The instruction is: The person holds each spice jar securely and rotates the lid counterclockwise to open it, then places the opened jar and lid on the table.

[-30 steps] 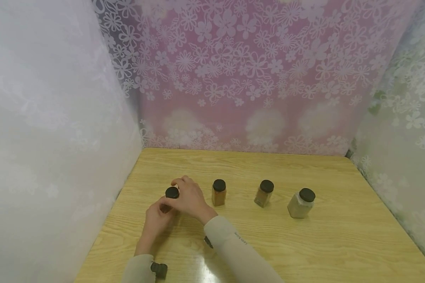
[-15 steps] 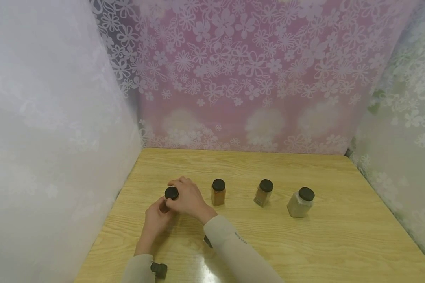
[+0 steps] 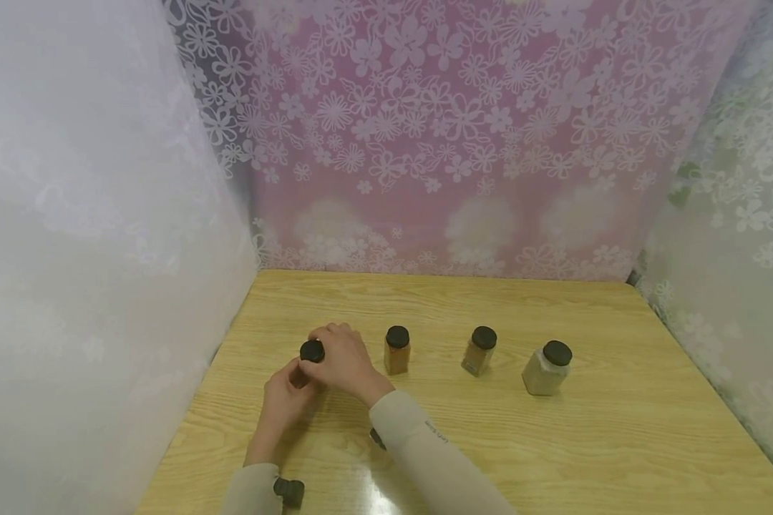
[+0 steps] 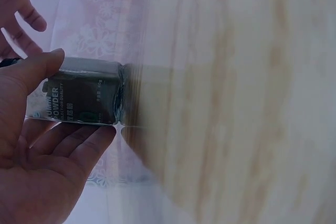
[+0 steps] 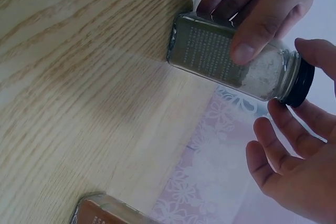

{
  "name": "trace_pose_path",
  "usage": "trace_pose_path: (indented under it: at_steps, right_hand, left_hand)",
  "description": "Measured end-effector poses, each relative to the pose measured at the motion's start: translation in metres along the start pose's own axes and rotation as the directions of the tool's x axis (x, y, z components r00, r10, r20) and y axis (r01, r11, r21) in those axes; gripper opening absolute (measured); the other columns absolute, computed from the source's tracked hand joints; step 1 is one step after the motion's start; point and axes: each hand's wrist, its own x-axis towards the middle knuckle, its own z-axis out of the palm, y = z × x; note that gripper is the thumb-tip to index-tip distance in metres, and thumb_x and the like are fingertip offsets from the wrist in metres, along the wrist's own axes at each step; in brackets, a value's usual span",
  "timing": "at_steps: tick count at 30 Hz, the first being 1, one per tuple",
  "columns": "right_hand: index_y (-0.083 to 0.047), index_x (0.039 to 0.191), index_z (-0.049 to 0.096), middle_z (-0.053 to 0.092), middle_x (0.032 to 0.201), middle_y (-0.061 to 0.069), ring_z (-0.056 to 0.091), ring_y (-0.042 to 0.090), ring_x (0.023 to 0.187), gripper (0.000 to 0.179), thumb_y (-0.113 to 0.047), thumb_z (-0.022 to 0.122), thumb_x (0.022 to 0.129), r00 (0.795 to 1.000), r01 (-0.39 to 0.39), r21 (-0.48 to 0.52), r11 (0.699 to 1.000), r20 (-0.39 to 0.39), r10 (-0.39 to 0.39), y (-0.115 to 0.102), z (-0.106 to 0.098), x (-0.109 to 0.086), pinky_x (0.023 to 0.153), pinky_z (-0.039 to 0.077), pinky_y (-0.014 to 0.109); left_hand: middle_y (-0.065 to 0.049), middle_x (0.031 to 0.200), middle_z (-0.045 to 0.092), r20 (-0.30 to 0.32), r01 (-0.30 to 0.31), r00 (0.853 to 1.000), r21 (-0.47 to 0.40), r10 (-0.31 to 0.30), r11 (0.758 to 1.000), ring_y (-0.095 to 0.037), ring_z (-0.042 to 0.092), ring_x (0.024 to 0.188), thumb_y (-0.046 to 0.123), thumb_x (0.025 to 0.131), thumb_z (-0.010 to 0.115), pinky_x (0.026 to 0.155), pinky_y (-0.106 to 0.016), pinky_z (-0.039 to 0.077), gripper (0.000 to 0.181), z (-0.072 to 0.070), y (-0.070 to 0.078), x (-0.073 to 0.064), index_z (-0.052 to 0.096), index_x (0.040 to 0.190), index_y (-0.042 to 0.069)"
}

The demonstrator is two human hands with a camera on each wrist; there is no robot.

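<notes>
A clear glass spice jar with a black lid stands at the left of the table. Its label reads partly "POWDER" in the left wrist view. My left hand grips the jar's body, thumb on one side and fingers on the other. From the right, my right hand reaches over and pinches the lid's rim between thumb and fingertips, its other fingers spread beside the jar. In the head view the two hands cover most of the jar, and only the lid shows plainly.
To the right stand an orange-brown spice jar, a brown one and a wider pale jar, all black-lidded. The wood-grain table is bordered by a patterned pink curtain behind and pale sheets at both sides.
The right hand's thumb and fingers shift slightly round the lid, opening a little and closing on it again. The left hand and the other jars keep their places.
</notes>
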Motion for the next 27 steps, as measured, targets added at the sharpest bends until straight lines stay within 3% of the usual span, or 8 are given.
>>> trace_pose_path:
  at_steps: [8, 16, 22, 27]
  right_hand:
    - [-0.021, 0.133, 0.062, 0.063, 0.126, -0.002, 0.052, 0.018, 0.099, 0.047, -0.034, 0.070, 0.089, 0.998, 0.041, 0.012, 0.999, 0.037, -0.041, -0.0012, -0.0009, 0.0004, 0.086, 0.045, 0.035]
    - [-0.019, 0.132, 0.063, 0.062, 0.124, 0.001, 0.055, 0.022, 0.110, 0.057, -0.056, 0.066, 0.089, 1.000, -0.006, -0.016, 1.000, -0.007, 0.006, -0.0035, -0.0010, 0.0004, 0.092, 0.047, 0.041]
    - [-0.020, 0.125, 0.067, 0.065, 0.119, -0.002, 0.054, 0.018, 0.100, 0.043, -0.046, 0.068, 0.091, 1.000, 0.011, -0.038, 0.999, -0.007, -0.011, -0.0053, -0.0028, 0.0016, 0.083, 0.045, 0.034]
    - [-0.021, 0.128, 0.066, 0.066, 0.121, -0.002, 0.053, 0.017, 0.097, 0.042, -0.038, 0.069, 0.090, 0.999, 0.033, -0.040, 0.999, 0.016, -0.033, -0.0066, -0.0034, 0.0023, 0.080, 0.044, 0.033]
  left_hand:
    - [-0.017, 0.132, 0.064, 0.011, -0.013, 1.000, 0.005, 0.013, 1.000, -0.033, 0.064, 0.118, 0.016, 0.092, 0.073, 0.097, -0.036, 0.055, 0.051, -0.0001, -0.0016, -0.0005, 0.056, 0.139, 0.005]
    - [-0.011, 0.123, 0.070, -0.024, 0.004, 1.000, 0.059, -0.002, 0.998, -0.030, 0.066, 0.115, 0.018, 0.089, 0.076, 0.096, -0.041, 0.055, 0.040, 0.0003, -0.0001, -0.0008, 0.066, 0.127, 0.011]
    - [-0.013, 0.130, 0.065, 0.002, 0.011, 1.000, 0.015, -0.011, 1.000, -0.031, 0.063, 0.120, 0.018, 0.091, 0.074, 0.099, -0.040, 0.054, 0.045, -0.0005, 0.0001, -0.0005, 0.061, 0.133, 0.011]
    - [-0.016, 0.131, 0.064, 0.009, -0.003, 1.000, 0.011, 0.003, 1.000, -0.031, 0.065, 0.117, 0.012, 0.092, 0.072, 0.098, -0.039, 0.054, 0.049, -0.0006, -0.0018, -0.0001, 0.057, 0.138, 0.007]
